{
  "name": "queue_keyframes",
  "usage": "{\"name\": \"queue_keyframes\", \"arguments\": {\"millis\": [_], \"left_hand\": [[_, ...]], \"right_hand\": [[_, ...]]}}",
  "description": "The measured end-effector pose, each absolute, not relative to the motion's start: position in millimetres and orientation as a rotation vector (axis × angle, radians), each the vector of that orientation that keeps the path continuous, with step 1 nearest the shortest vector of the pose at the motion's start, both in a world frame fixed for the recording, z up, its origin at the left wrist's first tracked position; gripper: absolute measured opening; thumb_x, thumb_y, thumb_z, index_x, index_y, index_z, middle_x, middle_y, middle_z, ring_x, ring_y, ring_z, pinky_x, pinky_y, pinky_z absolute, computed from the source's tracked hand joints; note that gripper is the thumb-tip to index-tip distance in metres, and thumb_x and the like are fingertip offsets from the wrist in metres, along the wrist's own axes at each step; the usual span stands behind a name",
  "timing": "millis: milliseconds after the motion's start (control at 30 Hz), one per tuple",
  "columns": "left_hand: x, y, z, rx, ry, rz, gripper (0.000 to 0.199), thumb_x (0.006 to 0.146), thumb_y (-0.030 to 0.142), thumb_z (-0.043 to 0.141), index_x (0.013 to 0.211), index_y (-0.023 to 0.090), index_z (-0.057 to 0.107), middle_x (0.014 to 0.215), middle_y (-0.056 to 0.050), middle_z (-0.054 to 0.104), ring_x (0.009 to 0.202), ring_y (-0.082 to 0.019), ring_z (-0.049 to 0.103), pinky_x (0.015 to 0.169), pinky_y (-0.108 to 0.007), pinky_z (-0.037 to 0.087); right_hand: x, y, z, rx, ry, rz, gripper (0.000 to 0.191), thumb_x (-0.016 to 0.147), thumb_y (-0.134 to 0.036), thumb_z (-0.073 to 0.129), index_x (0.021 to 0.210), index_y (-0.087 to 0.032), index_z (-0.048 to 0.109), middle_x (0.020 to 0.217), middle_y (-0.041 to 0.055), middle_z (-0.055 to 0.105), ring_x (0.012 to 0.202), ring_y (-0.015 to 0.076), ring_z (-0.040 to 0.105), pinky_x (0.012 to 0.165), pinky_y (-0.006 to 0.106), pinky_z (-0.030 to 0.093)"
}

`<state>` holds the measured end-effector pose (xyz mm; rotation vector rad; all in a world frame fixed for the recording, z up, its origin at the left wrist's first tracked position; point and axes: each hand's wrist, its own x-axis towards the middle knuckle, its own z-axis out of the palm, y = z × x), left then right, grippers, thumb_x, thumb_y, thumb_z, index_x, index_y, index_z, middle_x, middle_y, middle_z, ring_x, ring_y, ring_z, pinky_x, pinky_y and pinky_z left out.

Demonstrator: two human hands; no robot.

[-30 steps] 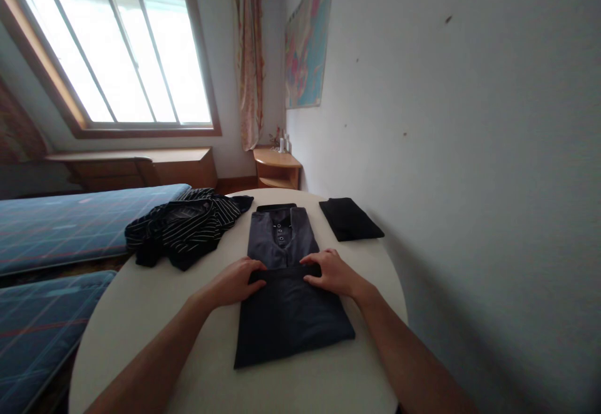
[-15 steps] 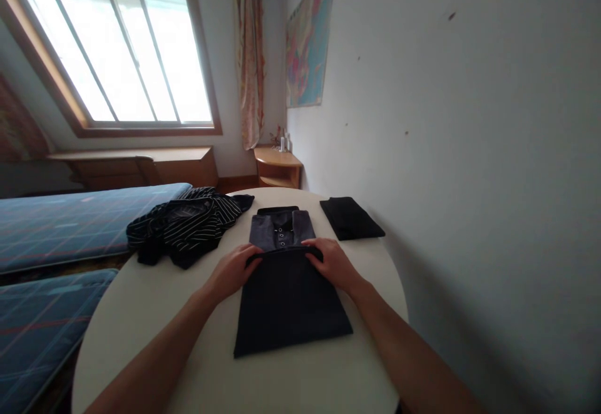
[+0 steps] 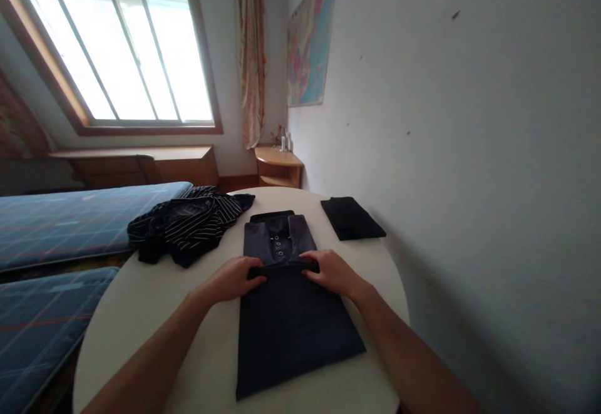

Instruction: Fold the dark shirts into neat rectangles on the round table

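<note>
A dark shirt (image 3: 295,332) lies folded into a long panel on the round white table (image 3: 154,314), its collar and snap buttons at the far end. My left hand (image 3: 239,278) pinches the left end of a fold across the shirt just below the collar, thumb on the near side. At the right end of that same fold, my right hand (image 3: 331,271) grips the cloth between thumb and fingers. Below the hands the dark panel spreads flat toward me.
A black folded garment (image 3: 353,218) lies at the table's right, near the white wall (image 3: 469,151). Striped black clothing (image 3: 190,226) is heaped at the left edge. Beds with blue plaid mattresses (image 3: 84,223) stand left, and a small wooden corner shelf (image 3: 279,157) is behind.
Both hands have drawn the shirt toward me while holding the fold. Its near edge has come closer and the collar end has shifted slightly left and nearer.
</note>
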<state>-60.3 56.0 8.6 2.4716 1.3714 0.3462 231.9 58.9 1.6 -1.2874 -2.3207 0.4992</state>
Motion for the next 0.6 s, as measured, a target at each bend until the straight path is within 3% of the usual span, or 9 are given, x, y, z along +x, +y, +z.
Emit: {"name": "queue_keyframes", "arguments": {"millis": [167, 267, 400, 600], "left_hand": [[-66.0, 51.0, 16.9, 2.442, 1.307, 0.215, 0.027, 0.080, 0.047, 0.062, 0.090, 0.024, 0.071, 0.080, -0.002, 0.070, 0.074, -0.021, 0.063, 0.066, -0.028, 0.042], [-68.0, 51.6, 17.8, 2.438, 1.271, 0.211, 0.025, 0.081, 0.044, 0.060, 0.090, 0.023, 0.070, 0.080, -0.001, 0.069, 0.073, -0.020, 0.062, 0.064, -0.027, 0.041], [-68.9, 52.6, 16.9, 2.414, 1.247, 0.231, 0.025, 0.083, 0.042, 0.059, 0.093, 0.022, 0.069, 0.082, -0.001, 0.070, 0.074, -0.019, 0.062, 0.067, -0.027, 0.042], [-69.3, 52.7, 18.1, 2.372, 1.223, 0.213, 0.030, 0.083, 0.042, 0.060, 0.102, 0.022, 0.071, 0.090, -0.003, 0.072, 0.078, -0.020, 0.065, 0.071, -0.028, 0.043]], "right_hand": [[221.7, 59.1, 37.1, -1.357, -2.568, 0.657, 0.026, 0.074, -0.038, 0.073, 0.095, -0.025, 0.078, 0.088, 0.0025, 0.076, 0.078, 0.0203, 0.069, 0.070, 0.027, 0.049], [214.9, 71.3, 51.6, -1.394, -2.708, 0.772, 0.024, 0.070, -0.037, 0.076, 0.090, -0.024, 0.079, 0.080, 0.0011, 0.075, 0.069, 0.0184, 0.066, 0.061, 0.026, 0.045], [212.3, 84.1, 40.9, -1.361, -2.713, 0.908, 0.025, 0.070, -0.038, 0.074, 0.089, -0.021, 0.078, 0.078, 0.0001, 0.072, 0.067, 0.0160, 0.063, 0.059, 0.024, 0.043], [220.2, 73.3, 12.0, -1.042, -2.591, 0.654, 0.020, 0.079, -0.032, 0.066, 0.091, -0.018, 0.073, 0.079, 0.0012, 0.070, 0.068, 0.0138, 0.059, 0.065, 0.024, 0.042]]}}
